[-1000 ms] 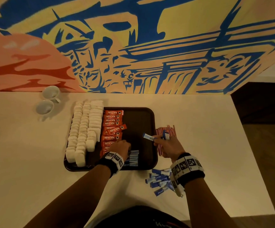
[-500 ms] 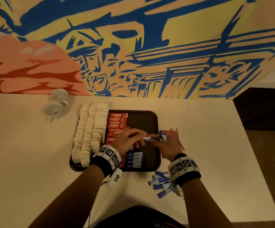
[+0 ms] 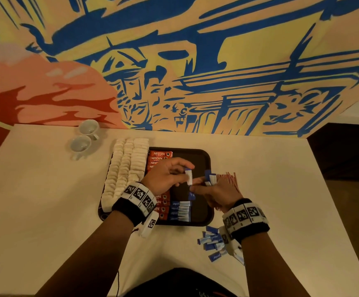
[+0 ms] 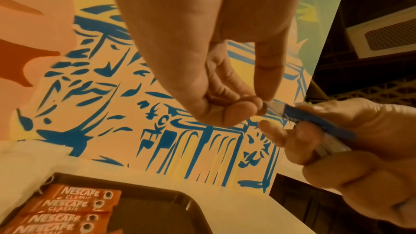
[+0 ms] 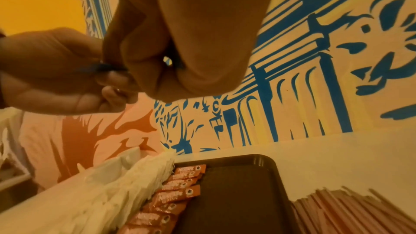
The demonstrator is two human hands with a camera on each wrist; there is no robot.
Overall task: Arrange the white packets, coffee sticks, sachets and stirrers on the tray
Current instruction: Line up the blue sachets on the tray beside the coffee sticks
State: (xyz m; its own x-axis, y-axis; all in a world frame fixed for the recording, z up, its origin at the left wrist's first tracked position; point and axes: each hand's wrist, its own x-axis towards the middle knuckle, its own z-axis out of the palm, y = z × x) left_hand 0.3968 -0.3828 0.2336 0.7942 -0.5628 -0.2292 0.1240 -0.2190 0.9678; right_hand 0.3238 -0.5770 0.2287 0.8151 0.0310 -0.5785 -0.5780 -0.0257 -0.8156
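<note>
A dark brown tray [image 3: 199, 160] carries rows of white packets [image 3: 129, 166] on its left side, then red coffee sticks [image 3: 160, 156], with a short row of blue-and-white sachets [image 3: 179, 211] near its front edge. Over the tray my left hand [image 3: 186, 173] pinches one sachet [image 3: 188, 177] between thumb and forefinger. That sachet's other end meets my right hand's fingertips [image 3: 195, 187]. My right hand [image 3: 205, 185] grips a few more sachets [image 3: 211, 178]. In the left wrist view the pinched blue sachet [image 4: 315, 124] runs from my left fingertips into the right hand. Red stirrers [image 3: 227, 179] lie on the table right of the tray.
Loose blue sachets [image 3: 212, 241] are scattered on the table [image 3: 45, 211] under my right wrist. Two white cups [image 3: 84, 138] stand at the back left by the painted wall [image 3: 195, 61]. The table's right edge drops to a dark floor.
My left hand left the sachet row at the tray's front, rose to my right hand and now pinches a sachet held there. The right hand stayed by the tray's right edge.
</note>
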